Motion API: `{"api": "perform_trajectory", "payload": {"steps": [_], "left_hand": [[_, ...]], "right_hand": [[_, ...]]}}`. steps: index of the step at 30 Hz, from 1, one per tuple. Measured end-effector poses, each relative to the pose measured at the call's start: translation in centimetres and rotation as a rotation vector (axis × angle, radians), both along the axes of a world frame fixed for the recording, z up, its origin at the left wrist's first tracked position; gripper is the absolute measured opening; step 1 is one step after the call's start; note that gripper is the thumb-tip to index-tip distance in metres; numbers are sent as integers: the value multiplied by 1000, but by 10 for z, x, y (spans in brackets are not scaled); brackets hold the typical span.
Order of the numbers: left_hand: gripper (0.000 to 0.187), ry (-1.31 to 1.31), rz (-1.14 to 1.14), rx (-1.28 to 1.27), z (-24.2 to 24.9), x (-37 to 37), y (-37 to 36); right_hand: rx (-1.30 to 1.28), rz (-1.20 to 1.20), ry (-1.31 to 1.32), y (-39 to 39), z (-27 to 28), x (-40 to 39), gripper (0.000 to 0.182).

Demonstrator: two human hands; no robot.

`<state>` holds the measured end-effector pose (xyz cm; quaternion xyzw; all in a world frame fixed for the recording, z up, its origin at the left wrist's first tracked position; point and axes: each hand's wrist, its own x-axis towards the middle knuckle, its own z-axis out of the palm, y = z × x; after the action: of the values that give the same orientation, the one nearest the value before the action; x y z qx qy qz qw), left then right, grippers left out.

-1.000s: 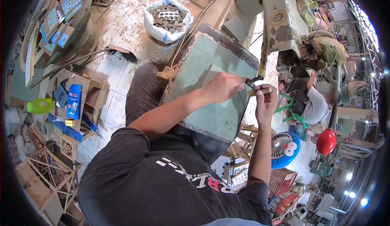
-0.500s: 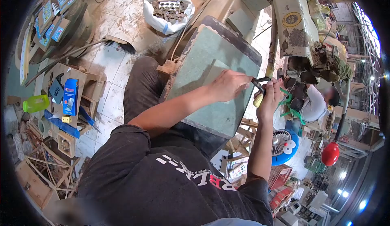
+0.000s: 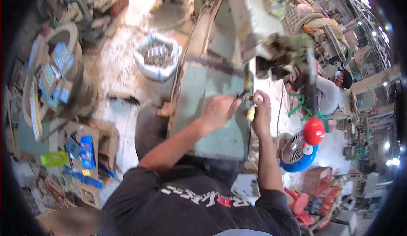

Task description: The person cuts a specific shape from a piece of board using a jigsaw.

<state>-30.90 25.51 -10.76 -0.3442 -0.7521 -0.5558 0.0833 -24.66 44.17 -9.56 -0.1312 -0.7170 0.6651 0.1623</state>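
My left hand (image 3: 221, 111) is closed over the right part of a green-grey tabletop (image 3: 199, 136), its fingertips around the dark end of a small tool. The dark end (image 3: 243, 94) points toward my right hand (image 3: 262, 113), whose fingers curl around a piece with a yellow part (image 3: 251, 113). Both hands work close together near the right edge of the tabletop. Motion blur and my fingers hide the exact shape of these pieces. A pale flat sheet (image 3: 209, 94) lies on the tabletop beside my left hand.
A white sack (image 3: 154, 73) of dark pieces stands beyond the table. To the left are a blue box (image 3: 87, 151) and a green bottle (image 3: 54, 158). At right are a red ball (image 3: 313, 131), a blue fan (image 3: 300, 165) and a seated person (image 3: 330, 94).
The view has swung up and to the right, with blur. My hands stay close together around the dark tool, and the yellow part shows nearer my right fingers.
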Motion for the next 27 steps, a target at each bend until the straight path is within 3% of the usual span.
{"api": "perform_trajectory", "payload": {"steps": [3,4,6,7,8,10,12,15,20,23,25,26,27], "left_hand": [[32,33,-11,-26,0,-1,-3],[33,25,-26,-9,1,-1,-3],[34,49,-35,-22,0,0,-5],[35,29,-21,-7,1,0,-7],[35,62,-36,-43,3,1,-7],[41,131,17,-21,13,5,-4],[46,-114,2,-85,27,15,0],[49,69,96,-186,3,7,-7],[45,-141,57,-166,11,9,-11],[46,-212,53,-152,-5,4,-20],[40,-230,33,-65,1,5,-17],[40,-229,26,-90,-3,3,-19],[35,-242,17,-80,-12,0,-25]], "right_hand": [[450,47,136,6,-48,7,79],[704,109,390,-6,-25,9,86],[814,97,494,0,-42,-9,86],[572,104,359,-9,-25,0,76],[826,72,366,-10,-5,2,64],[926,113,483,-5,9,-3,49],[915,46,632,0,0,-10,40],[922,17,832,-1,-14,-18,30],[904,-144,800,-13,-10,-20,26],[982,0,764,-4,-15,-19,32],[1125,235,501,9,11,-10,43],[1104,220,498,13,20,-2,43],[965,389,389,16,29,8,52]]}}
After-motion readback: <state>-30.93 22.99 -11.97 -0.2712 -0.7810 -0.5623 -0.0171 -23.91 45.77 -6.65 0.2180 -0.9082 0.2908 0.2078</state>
